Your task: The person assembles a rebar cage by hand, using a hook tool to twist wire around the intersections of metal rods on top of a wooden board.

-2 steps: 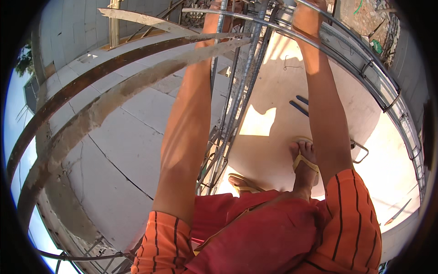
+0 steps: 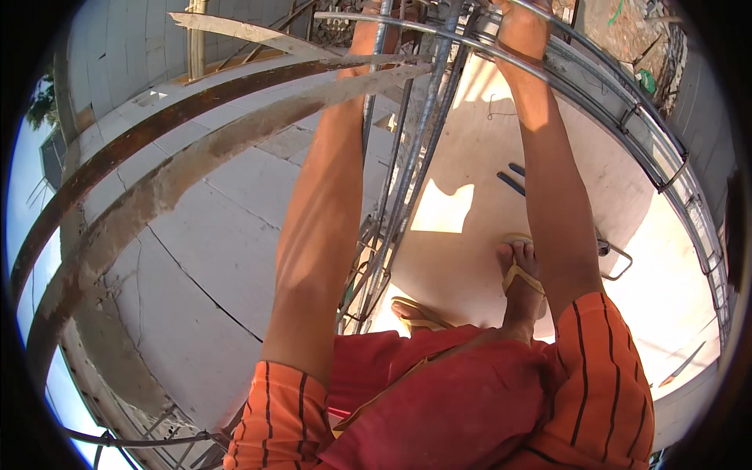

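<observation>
Both my arms reach forward to the top edge of the view, among long ribbed steel bars. My left hand (image 2: 376, 17) is at an upright cluster of rebar (image 2: 405, 168), partly behind a bar and cut off by the edge, so its fingers do not show clearly. My right hand (image 2: 523, 16) is beside a curved horizontal rebar (image 2: 501, 53) that crosses in front of the wrist. Its fingers are also mostly out of view, and I cannot make out what either hand holds.
A rusty bar (image 2: 149, 133) and a mortar-crusted one (image 2: 176, 176) arc across the left, before a pale block wall (image 2: 196, 258). Tied rebar (image 2: 666, 184) curves along the right. Two dark tool handles (image 2: 511, 182) and a knife-like blade (image 2: 684, 364) lie on the board (image 2: 470, 274) near my sandalled feet.
My right forearm and hand have shifted slightly left. My left arm has barely moved.
</observation>
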`<state>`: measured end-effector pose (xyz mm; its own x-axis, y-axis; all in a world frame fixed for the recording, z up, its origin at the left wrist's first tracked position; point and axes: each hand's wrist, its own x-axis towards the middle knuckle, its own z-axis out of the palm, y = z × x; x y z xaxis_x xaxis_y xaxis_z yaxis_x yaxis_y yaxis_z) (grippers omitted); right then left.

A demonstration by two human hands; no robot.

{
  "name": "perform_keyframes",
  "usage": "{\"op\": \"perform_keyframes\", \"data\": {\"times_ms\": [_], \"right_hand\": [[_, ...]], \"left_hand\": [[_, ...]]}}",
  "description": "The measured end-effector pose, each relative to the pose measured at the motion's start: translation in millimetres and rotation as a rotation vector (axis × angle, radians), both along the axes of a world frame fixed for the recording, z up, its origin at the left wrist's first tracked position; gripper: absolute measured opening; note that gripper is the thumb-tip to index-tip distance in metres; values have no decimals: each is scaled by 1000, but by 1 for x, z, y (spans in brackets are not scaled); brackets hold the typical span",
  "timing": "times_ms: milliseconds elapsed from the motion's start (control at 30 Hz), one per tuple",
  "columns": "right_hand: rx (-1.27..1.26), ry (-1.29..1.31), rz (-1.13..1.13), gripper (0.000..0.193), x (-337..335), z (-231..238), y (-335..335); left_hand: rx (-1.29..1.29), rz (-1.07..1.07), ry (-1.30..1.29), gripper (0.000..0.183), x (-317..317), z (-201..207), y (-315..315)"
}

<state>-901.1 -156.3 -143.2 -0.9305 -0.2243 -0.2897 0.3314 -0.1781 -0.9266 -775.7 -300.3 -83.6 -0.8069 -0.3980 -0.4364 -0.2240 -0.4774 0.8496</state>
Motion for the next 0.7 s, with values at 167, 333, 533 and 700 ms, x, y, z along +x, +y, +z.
{"op": "perform_keyframes", "data": {"times_ms": [167, 333, 533, 700], "right_hand": [[597, 707, -16, 23, 27, -48, -9], [-173, 134, -90, 19, 25, -42, -13], [464, 894, -313, 26, 8, -41, -15], [-26, 463, -342, 34, -21, -22, -30]], "left_hand": [[10, -15, -19, 44, -12, -3, 3], [5, 0, -28, 45, -13, -2, 0], [-10, -1, -34, 46, -17, -1, 3], [-31, -7, -60, 47, -20, -4, 8]]}}
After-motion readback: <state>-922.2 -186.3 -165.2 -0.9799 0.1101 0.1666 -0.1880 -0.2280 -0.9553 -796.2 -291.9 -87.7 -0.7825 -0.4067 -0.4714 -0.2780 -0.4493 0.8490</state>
